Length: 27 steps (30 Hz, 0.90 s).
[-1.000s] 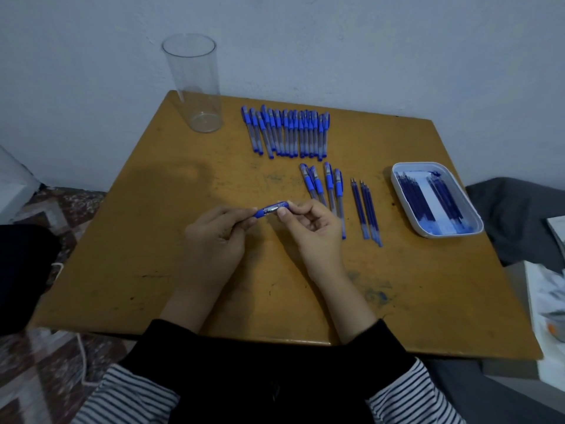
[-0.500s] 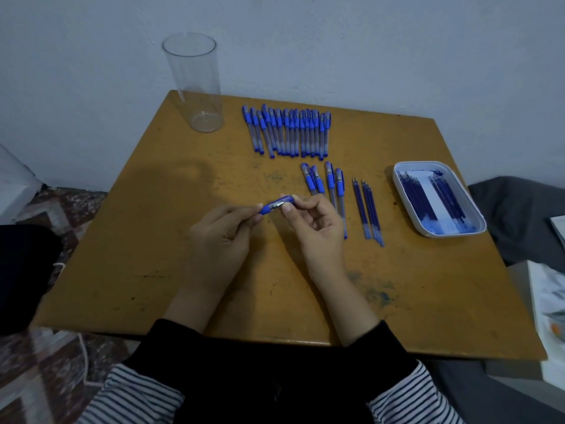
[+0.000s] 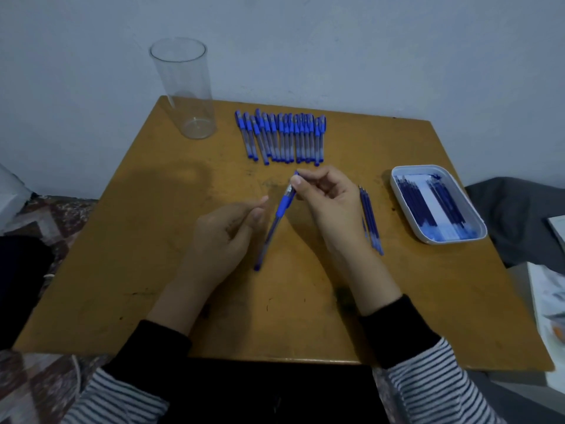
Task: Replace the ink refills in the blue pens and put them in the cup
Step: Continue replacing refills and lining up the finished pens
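Our right grip [image 3: 327, 200] pinches 1 seemingly refilled blue pen [image 3: 282, 206], left grip [image 3: 223, 237] slack, empty; we judge the cup [image 3: 183, 87] next.

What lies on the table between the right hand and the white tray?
In the head view, a few loose blue ink refills lie there, side by side on the wooden table.

cup [image 3: 183, 96]: table [image 3: 153, 240] far-left | pen row [image 3: 281, 137]: right of cup | tray [image 3: 452, 240]: right edge | refills [image 3: 419, 203]: in tray
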Each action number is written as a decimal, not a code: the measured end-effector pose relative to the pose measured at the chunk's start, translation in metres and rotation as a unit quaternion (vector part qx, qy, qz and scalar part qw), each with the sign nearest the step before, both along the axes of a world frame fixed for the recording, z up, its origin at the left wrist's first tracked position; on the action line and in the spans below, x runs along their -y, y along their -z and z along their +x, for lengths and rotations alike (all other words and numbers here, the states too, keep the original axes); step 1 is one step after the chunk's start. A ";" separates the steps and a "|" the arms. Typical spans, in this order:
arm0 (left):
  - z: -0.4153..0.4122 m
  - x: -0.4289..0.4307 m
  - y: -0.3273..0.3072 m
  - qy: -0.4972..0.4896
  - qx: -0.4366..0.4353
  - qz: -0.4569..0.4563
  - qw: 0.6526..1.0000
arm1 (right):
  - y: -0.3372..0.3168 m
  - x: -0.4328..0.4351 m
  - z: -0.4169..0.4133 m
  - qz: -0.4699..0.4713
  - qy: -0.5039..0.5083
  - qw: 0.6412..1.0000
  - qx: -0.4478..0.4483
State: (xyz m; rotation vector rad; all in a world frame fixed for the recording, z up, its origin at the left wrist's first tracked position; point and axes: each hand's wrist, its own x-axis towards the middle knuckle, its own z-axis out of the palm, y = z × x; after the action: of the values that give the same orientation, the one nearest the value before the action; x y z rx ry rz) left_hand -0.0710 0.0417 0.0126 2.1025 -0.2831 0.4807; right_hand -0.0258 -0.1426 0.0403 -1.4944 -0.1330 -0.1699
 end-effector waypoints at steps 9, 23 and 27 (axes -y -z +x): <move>0.055 0.001 0.003 0.006 -0.162 0.188 0.969 | -0.013 0.027 0.079 -0.232 -0.082 0.968 -0.056; 0.081 0.008 0.010 0.001 -0.165 0.250 0.954 | -0.003 0.036 0.112 -0.305 -0.120 0.944 -0.037; 0.081 0.008 0.010 0.003 -0.162 0.248 0.955 | 0.000 0.036 0.116 -0.332 -0.123 0.935 -0.032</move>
State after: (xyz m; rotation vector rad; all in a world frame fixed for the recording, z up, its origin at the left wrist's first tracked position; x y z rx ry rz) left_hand 0.0096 0.0335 0.0029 2.6236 -0.2343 0.0493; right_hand 0.0905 -0.1782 0.0403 -2.1377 -0.3482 0.1463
